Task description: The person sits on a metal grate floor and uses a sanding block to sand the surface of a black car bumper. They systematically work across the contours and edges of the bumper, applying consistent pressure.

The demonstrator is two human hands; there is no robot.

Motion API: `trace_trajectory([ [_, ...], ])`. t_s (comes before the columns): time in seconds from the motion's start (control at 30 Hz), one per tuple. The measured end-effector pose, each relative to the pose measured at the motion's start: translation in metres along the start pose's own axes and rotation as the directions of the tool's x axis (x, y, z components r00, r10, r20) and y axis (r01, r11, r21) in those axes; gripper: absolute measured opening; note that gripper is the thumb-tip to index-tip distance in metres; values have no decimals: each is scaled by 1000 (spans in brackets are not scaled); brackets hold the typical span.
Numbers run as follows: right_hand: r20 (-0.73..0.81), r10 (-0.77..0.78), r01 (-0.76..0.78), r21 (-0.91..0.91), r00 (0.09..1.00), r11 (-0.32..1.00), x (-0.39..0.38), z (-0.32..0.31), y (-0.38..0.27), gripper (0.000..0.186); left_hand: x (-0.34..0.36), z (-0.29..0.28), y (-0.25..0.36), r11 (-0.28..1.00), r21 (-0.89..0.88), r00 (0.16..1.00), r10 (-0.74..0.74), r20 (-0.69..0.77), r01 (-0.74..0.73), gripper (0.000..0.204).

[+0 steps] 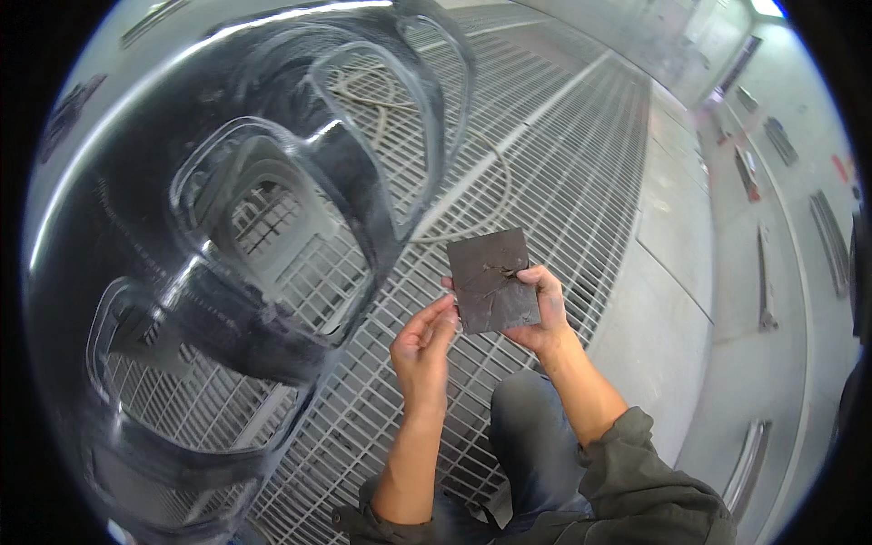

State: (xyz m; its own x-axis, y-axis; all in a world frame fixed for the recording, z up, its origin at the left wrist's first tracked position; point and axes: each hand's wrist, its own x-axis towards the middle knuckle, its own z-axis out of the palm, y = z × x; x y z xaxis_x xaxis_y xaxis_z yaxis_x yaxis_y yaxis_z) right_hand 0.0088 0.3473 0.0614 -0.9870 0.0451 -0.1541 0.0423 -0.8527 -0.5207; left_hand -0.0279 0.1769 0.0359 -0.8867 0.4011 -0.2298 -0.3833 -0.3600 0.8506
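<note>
A square dark grey-brown sheet (pixel 492 296), creased near its middle and right side, is held out in front of me. My right hand (pixel 547 318) grips its right side, thumb on the face and fingers behind. My left hand (pixel 422 350) is closed with curled fingers at the sheet's lower left edge, pinching that edge. Just left of my hands stands a large curved black car body panel (pixel 232 327) with window-like openings and cloudy grey scuffed bands around them.
A metal grate floor (pixel 581 182) runs beneath, with a pale hose (pixel 504 200) lying on it. Along the right are pale panels (pixel 658 363) and a wall (pixel 799 354) carrying several long narrow parts. My bent leg (pixel 527 427) is below my hands.
</note>
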Motion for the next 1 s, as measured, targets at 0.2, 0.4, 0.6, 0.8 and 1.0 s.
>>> trace_trajectory([
  [0.2, 125, -167, 199, -310, 978, 930, 30, 1, 15, 67, 7, -6, 5, 813, -561, 943, -47, -331, -156, 40],
  [0.4, 119, -247, 273, -346, 962, 897, 32, 8, 21, 54, -17, -38, 24, 894, -298, 833, 131, -537, -333, 33],
  [0.6, -87, -198, 181, -176, 976, 968, 56, -5, -1, 30, -10, -22, 38, 934, -226, 871, 146, -469, -278, 62],
  [0.8, -227, -444, 371, -300, 867, 879, 119, 6, 23, 23, 18, -26, 29, 794, -482, 888, 151, -433, -370, 61],
  [1.0, -191, -679, 536, -481, 709, 694, 128, 16, 37, 17, 32, -39, 17, 782, -524, 930, 192, -313, -338, 50],
])
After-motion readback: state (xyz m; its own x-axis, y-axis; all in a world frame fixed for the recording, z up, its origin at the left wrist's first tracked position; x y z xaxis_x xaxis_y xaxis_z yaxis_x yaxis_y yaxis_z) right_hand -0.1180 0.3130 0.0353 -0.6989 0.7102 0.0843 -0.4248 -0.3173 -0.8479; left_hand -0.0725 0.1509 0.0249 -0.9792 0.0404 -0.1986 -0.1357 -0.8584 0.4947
